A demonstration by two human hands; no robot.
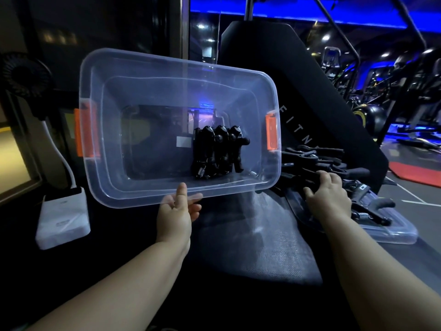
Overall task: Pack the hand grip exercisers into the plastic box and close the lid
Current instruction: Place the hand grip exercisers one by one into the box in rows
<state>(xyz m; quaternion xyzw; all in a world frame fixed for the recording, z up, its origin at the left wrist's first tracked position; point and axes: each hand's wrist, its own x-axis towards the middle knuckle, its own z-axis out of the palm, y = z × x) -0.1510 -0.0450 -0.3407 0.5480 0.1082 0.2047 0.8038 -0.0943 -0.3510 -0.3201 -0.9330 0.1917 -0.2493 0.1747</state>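
A clear plastic box (143, 91) with orange latches (272, 132) is tilted up toward me. My left hand (177, 211) grips its near rim, thumb over the edge and fingers under it. Three black hand grip exercisers (218, 151) lie side by side in the box's right end. To the right, a pile of several black exercisers (329, 163) rests on the clear lid (391, 232), which lies flat. My right hand (328, 194) is on that pile, fingers curled round one black exerciser handle.
A white device with a cable (63, 218) lies at the left, with a small black fan (26, 75) behind it. A black padded gym bench (310, 96) rises behind the box. Grey fabric (250, 235) covers the surface below my hands. Gym machines fill the far right.
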